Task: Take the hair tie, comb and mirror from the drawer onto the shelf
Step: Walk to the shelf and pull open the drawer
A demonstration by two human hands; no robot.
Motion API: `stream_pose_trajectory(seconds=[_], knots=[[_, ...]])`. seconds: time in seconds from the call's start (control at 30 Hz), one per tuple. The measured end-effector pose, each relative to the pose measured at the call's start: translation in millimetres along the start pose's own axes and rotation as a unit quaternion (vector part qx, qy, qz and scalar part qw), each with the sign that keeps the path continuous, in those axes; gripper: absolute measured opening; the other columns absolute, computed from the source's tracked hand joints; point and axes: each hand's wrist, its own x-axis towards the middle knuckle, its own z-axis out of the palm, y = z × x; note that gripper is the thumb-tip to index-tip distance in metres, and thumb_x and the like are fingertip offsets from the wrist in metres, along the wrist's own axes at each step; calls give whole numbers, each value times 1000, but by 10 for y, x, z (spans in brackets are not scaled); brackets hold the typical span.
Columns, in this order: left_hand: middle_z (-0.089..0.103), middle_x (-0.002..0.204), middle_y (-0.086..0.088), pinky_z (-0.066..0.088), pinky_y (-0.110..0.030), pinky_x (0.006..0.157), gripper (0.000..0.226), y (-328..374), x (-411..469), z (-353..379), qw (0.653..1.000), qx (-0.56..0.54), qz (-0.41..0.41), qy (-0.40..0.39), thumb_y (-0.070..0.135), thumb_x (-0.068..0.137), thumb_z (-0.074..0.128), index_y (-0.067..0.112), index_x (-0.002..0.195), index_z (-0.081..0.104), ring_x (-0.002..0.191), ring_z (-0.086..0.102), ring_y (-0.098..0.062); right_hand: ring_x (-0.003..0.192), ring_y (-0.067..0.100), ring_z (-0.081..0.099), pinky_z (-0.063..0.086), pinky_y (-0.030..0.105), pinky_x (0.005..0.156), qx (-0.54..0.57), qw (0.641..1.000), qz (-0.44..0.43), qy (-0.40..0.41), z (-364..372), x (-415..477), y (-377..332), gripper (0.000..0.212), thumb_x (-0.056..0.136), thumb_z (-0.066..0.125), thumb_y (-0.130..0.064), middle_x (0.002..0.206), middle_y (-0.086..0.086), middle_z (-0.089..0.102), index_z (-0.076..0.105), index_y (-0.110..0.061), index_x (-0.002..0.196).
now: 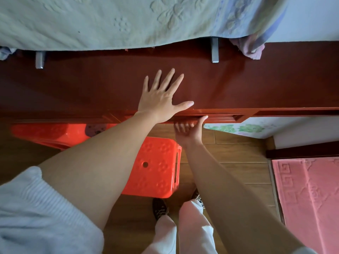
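At 6 o'clock, an orange plastic stool [156, 165] with embossed flowers stands on the wood floor. The right hand [189, 128] curls under the drawer [216, 116] front at 1 o'clock, fingers hooked. Beyond, the left hand [161, 96] lies flat, fingers spread, on the glossy red-brown worktop [256, 83].

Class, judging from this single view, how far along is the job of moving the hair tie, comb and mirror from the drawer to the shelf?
Done: nothing; none of the three items is visible. In hand: the left hand rests flat on the desk top, while the right hand hooks under the drawer front, which looks shut. Left: opening it and moving all three.
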Motion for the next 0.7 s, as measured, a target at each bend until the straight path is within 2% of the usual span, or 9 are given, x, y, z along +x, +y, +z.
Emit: stream_pose_trajectory(seconds=[0.13,0.2,0.3,0.37,0.43,0.57,0.7], knots=[[-7,170,11,-2,-57,124,96,6,-3,-4,1000,0,0,-4,94,78,13,44,159,-2,157,-8,-26,127,23,56,41,43,114,16,1000,19,-9,-57,0,-26,79,74,63,-76,144,5,51,56,-13,121],[-7,170,11,-2,-57,124,96,1,-1,-7,1000,1,0,-3,94,78,13,45,158,-2,157,-8,-26,135,24,50,39,44,115,23,999,22,-11,-74,3,-33,86,73,63,-78,148,5,48,52,-14,130],[-6,170,11,-2,-57,124,96,4,2,-8,1000,-2,1,-6,94,77,13,45,158,-2,157,-8,-26,137,24,48,39,45,115,23,1000,20,6,-146,-36,-13,98,70,63,-80,150,5,46,48,-13,140],[-7,170,11,-2,-57,124,97,-3,3,-7,1000,-2,1,-8,94,77,13,45,158,-2,157,-8,-26,134,24,51,43,45,112,25,1000,14,9,-266,-90,38,95,67,63,-83,148,6,50,56,-11,128],[-8,170,11,-3,-57,124,96,-10,4,-9,1000,-2,1,-13,94,77,12,45,158,-3,157,-9,-26,132,27,54,45,47,110,31,1000,6,3,-429,-166,106,99,66,62,-84,145,9,53,58,-8,128],[-10,170,10,-5,-57,124,95,7,-8,-30,1000,-2,2,-23,94,78,10,45,158,-5,157,-11,-26,135,29,49,36,52,116,47,999,-3,-8,-697,-299,218,106,68,58,-85,146,8,50,44,-15,146],[-10,170,9,-5,-57,124,93,16,-34,-49,1000,-2,0,-30,93,79,9,45,158,-6,156,-12,-27,139,29,45,31,53,118,51,999,-7,-7,-851,-436,290,103,72,54,-84,149,8,49,42,-16,148]])
